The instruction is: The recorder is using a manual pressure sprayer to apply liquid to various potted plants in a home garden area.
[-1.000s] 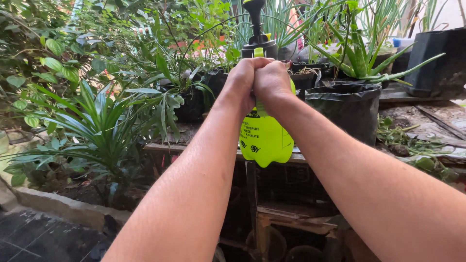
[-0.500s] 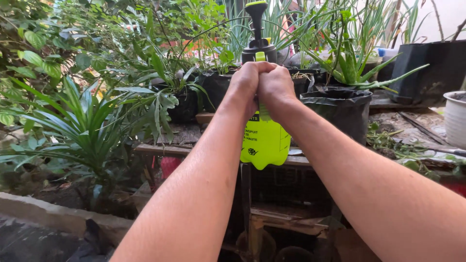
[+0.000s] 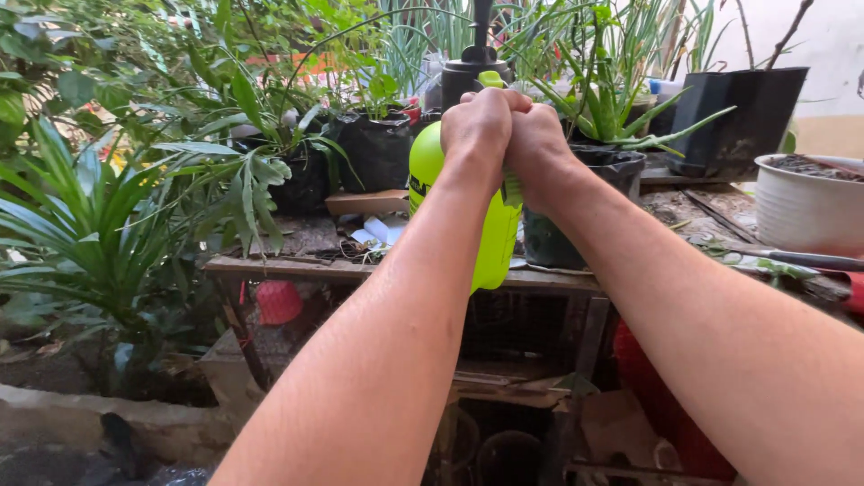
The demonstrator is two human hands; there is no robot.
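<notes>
Spray bottle (image 3: 490, 238), lime green with a black pump top, held in the air at upper centre of the frame, above the front edge of the wooden bench (image 3: 297, 268). I see my left hand (image 3: 479, 126) and right hand (image 3: 538, 144) both clamped on its neck, knuckles touching, forearms running up from the lower corners. The body hangs below my fists with nothing under it. My judgement of the risks: the grip sits high and the weight sits low, so a wet or loosened hold could let the bottle drop onto the bench edge and bounce to the ground. A swing to the right could strike the black grow bag (image 3: 576, 202) just behind it, or snap the aloe leaves (image 3: 621, 121) above that. The white pot (image 3: 805, 211) at right middle lies well apart.
</notes>
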